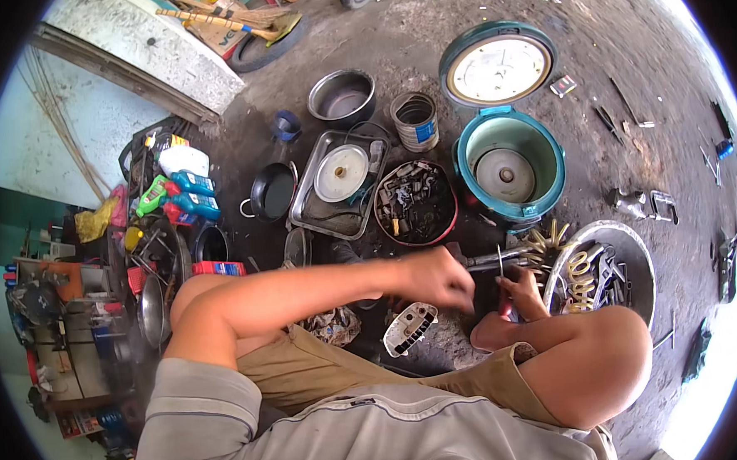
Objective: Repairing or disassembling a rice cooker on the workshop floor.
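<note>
My left hand (438, 280) reaches across from the left, its fingers curled in and smeared by motion. What it holds, if anything, cannot be made out. Close by on its right, the bent fingers of my right hand (525, 294) close around a thin metal rod (500, 260) that points away from me. A red handle-like piece (506, 308) shows beneath that hand. Below my left hand lies a pale metal housing (410, 328) with a row of dark slots. Beyond my right hand, several brass-coloured wrenches (552, 235) fan out beside a round tub (648, 278).
The tub holds wrenches and a coiled spring (582, 273). Farther off stand a teal cooler (554, 166) with its lid (499, 63) raised, a bowl of dark small parts (417, 198), a metal tray (305, 208), a pan (273, 192) and a pot (341, 98). Bottles (193, 193) crowd the left.
</note>
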A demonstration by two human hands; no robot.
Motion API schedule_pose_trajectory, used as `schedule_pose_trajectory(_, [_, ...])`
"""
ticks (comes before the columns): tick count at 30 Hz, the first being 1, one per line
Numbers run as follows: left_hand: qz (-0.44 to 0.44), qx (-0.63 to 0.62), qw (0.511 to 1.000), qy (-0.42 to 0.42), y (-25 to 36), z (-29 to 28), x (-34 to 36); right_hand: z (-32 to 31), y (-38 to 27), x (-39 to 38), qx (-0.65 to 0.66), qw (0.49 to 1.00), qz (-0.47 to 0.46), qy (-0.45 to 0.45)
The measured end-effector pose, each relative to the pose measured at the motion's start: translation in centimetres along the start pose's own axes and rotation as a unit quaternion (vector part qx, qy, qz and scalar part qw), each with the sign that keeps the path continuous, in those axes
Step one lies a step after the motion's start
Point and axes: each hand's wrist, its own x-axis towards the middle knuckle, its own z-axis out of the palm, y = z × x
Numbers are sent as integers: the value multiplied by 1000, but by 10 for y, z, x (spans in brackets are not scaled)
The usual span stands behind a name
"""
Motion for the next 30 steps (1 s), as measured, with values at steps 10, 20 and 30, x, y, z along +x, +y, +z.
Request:
schedule_pose_trajectory(10, [-424, 509, 729, 172, -223, -114, -157, 27, 52, 36, -7, 999, -38, -34])
schedule_pose_trajectory(20, [-393, 565, 699, 193, -280, -100, -189, -19, -52, -66, 280, 950, 116, -76])
schedule_pose_trajectory(30, [-232, 432, 741, 459, -202, -182, -176, -133, -158, -179, 369, 919, -131, 53])
